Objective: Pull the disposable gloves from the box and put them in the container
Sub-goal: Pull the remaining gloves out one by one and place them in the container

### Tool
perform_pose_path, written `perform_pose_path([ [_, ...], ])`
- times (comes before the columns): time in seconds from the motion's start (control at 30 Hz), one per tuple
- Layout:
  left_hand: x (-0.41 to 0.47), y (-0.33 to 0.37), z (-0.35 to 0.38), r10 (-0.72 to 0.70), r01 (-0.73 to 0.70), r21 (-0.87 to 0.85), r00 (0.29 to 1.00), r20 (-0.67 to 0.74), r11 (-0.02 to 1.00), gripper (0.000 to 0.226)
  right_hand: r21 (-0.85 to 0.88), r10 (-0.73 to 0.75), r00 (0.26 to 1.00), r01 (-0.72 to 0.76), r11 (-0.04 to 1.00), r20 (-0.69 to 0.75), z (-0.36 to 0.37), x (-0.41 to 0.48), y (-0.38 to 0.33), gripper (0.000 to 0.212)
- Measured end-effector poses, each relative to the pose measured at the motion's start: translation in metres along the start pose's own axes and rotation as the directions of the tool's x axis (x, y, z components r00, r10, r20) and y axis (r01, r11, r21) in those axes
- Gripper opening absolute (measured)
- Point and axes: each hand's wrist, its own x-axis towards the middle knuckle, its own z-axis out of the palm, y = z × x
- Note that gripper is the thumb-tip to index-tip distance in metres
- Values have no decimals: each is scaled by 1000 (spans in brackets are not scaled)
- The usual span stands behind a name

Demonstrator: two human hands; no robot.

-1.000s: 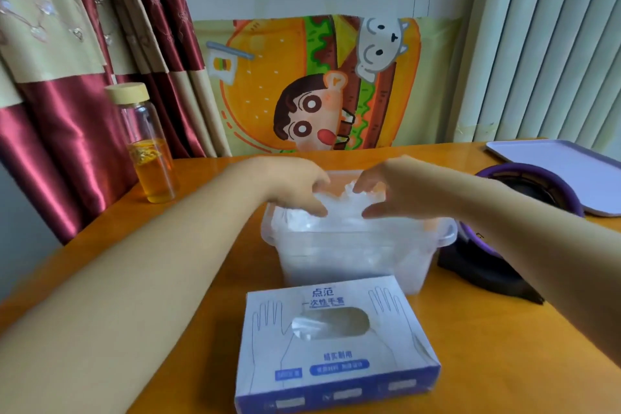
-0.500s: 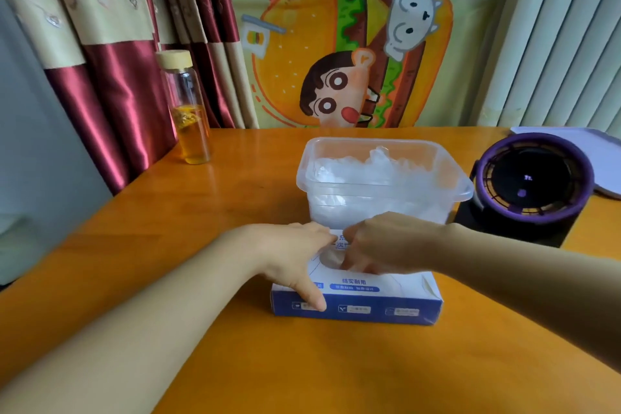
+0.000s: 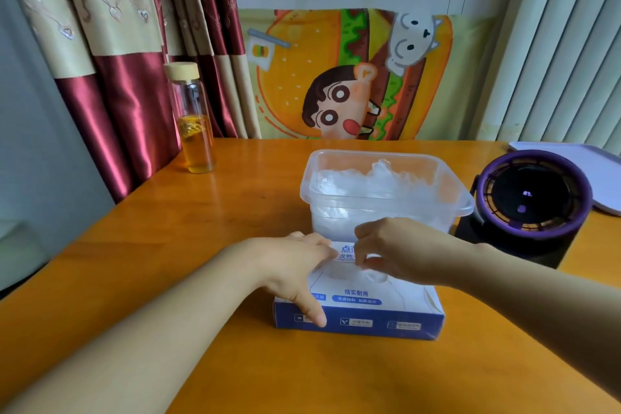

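Nearest the camera, a flat blue and white cardboard glove box (image 3: 369, 319) is laid on the orange wooden desk (image 3: 201, 212), its printed top turned upward. The left hand (image 3: 295, 265) is spread over the box's left end, with the fingers stretched across the top and the thumb laid down the blue front face; nothing is grasped by it. The right hand (image 3: 400, 252) is held over the opening in the top of the box. Its fingers and thumb are curled together and pinched on a wisp of thin clear plastic glove (image 3: 373, 274) at that opening. How far this glove is drawn out cannot be told.

Just behind the box, an open-topped clear rectangular plastic container (image 3: 336, 203) is set on the desk. A crumpled heap of clear disposable gloves (image 3: 376, 178) is piled inside it, up to about the rim.

Close beside the container on the right, a round black device with a purple rim (image 3: 532, 198) is placed. Behind it, a pale lilac flat tray (image 3: 578, 158) is cut off by the picture's edge. Well apart on the left, a tall glass bottle with a pale cap (image 3: 193, 124) is stood upright, part-filled with amber liquid.

Beyond the desk, a cartoon burger poster (image 3: 346, 77) is propped at the wall. It is flanked by red and beige curtains (image 3: 111, 44) on the left and pale vertical blinds (image 3: 554, 44) on the right.
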Motion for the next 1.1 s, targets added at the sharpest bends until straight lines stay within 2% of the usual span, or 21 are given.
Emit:
perform_pose_path([
  [0.27, -1, 3, 0, 6, -7, -45, 1000, -22, 999, 86, 103, 82, 945, -51, 993, -318, -27, -7, 1, 10],
  [0.33, -2, 4, -1, -5, 5, -38, 1000, -15, 999, 85, 119, 132, 903, -91, 989, -410, -35, -6, 2, 8],
  [0.4, -2, 5, -1, -43, 43, -34, 999, -5, 999, 88, 174, 194, 822, -118, 978, -535, -46, -5, 2, 6],
  [0.47, -3, 5, 0, -120, 122, -44, 992, 29, 992, 92, 232, 263, 774, -153, 960, -576, -59, -3, 1, 7],
  [0.53, -5, 4, -1, -166, 175, -121, 983, 77, 977, 91, 276, 315, 807, -196, 941, -499, -68, -2, 3, 10],
  [0.6, -13, 2, -9, -140, 148, -255, 989, 50, 956, 90, 352, 359, 839, -218, 910, -409, -73, -3, 5, 12],
  [0.7, -31, -9, -27, -93, 38, -403, 989, -118, 914, 101, 538, 424, 866, -232, 810, -265, -79, -8, 6, 12],
  [0.8, -39, -24, -42, -107, -109, -554, 934, -342, 825, 122, 761, 487, 870, -263, 593, -80, -78, -10, 7, 17],
  [0.87, -39, -25, -50, -101, -232, -596, 876, -472, 768, 108, 876, 480, 877, -252, 410, 28, -78, -9, 5, 22],
  [0.97, -36, -6, -59, -79, -398, -607, 790, -608, 688, 69, 963, 459, 881, -212, 168, 114, -75, -6, -2, 23],
  [1.03, -27, 11, -60, -123, -454, -623, 738, -664, 637, 39, 979, 426, 890, -198, 46, 160, -72, -4, -6, 29],
  [1.1, -14, 21, -60, -218, -443, -647, 695, -685, 620, 9, 977, 348, 914, -212, -22, 206, -66, -3, -10, 29],
])
